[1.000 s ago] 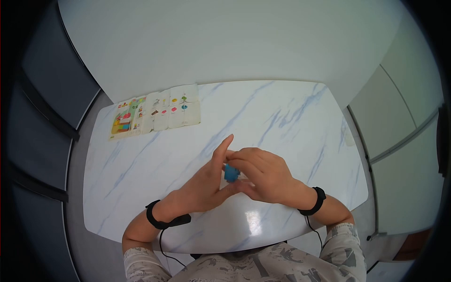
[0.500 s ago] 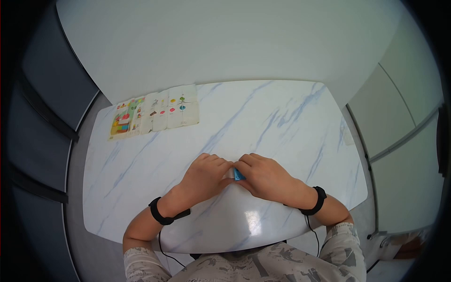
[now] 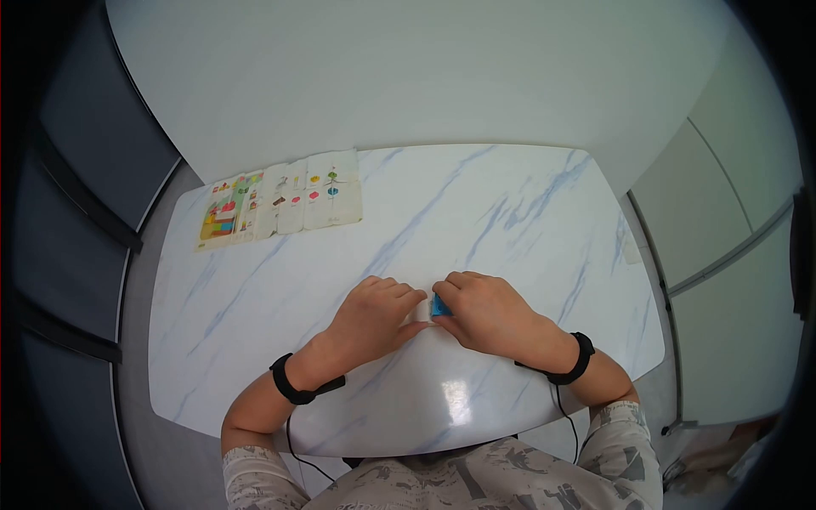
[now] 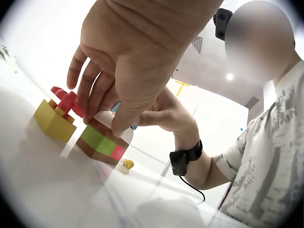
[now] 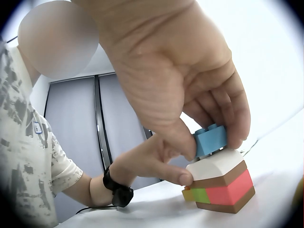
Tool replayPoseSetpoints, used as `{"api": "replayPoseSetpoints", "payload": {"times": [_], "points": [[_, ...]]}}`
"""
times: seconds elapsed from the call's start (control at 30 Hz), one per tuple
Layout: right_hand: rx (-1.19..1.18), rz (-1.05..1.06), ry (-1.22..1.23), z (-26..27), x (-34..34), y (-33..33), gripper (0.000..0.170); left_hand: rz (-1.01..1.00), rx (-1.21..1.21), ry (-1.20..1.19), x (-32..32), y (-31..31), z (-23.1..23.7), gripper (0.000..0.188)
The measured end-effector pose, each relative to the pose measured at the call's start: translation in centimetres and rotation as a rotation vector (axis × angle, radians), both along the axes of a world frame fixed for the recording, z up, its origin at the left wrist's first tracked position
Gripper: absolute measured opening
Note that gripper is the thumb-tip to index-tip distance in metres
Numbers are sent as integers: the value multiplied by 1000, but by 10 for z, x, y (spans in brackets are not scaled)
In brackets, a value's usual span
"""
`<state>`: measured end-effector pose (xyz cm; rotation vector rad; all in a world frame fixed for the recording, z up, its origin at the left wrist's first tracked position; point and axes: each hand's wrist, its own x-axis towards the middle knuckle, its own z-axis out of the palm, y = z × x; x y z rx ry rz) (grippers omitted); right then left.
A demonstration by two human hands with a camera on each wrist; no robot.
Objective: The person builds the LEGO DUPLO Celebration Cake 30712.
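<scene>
My right hand (image 3: 489, 314) pinches a blue toy brick (image 5: 211, 141) with studs on top, between thumb and fingers. The brick sits close over a small layered stack of toy bricks (image 5: 230, 192): a white curved piece (image 5: 216, 165) on top, brown below, then a pink, green and yellow layer, and brown at the bottom. From the other side my left hand (image 3: 374, 314) grips this stack, its thumb at the white and brown pieces. Beside it in the left wrist view stands a yellow brick (image 4: 54, 121) topped with a red flower-like piece (image 4: 66, 100).
A small round yellow piece (image 4: 128, 164) lies by the stack. An unfolded picture sheet (image 3: 293, 204) lies at the table's back left. The marbled white table (image 3: 527, 221) meets a wall behind. Both wrists wear black bands with cables.
One second ago both hands were together with the blue brick between them and the left fingers extended. Since then the left hand has curled around the stack; the blue brick has shifted right.
</scene>
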<state>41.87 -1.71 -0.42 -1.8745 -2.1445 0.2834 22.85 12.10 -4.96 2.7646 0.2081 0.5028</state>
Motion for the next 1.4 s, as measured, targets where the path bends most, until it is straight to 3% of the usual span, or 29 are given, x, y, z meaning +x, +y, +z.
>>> {"api": "replayPoseSetpoints", "payload": {"times": [0.1, 0.43, 0.53, 0.73, 0.83, 1.4], "points": [[61, 6, -3, -2, -1, 0, 25, 3, 1, 8, 1, 0, 2, 38], [36, 19, 14, 1, 2, 0, 24, 8, -44, 49, 3, -2, 4, 40], [70, 5, 23, -4, 2, 0, 26, 15, -35, 105, 4, -1, -2, 53], [106, 7, 15, -8, 4, 0, 29, -14, 28, 141, 2, 1, -3, 106], [114, 24, -2, -10, 6, 1, 30, -15, 89, 181, 3, 4, -8, 117], [-22, -35, -106, -16, -4, 6, 33, -12, -1, 198, 2, 13, -27, 91]]}}
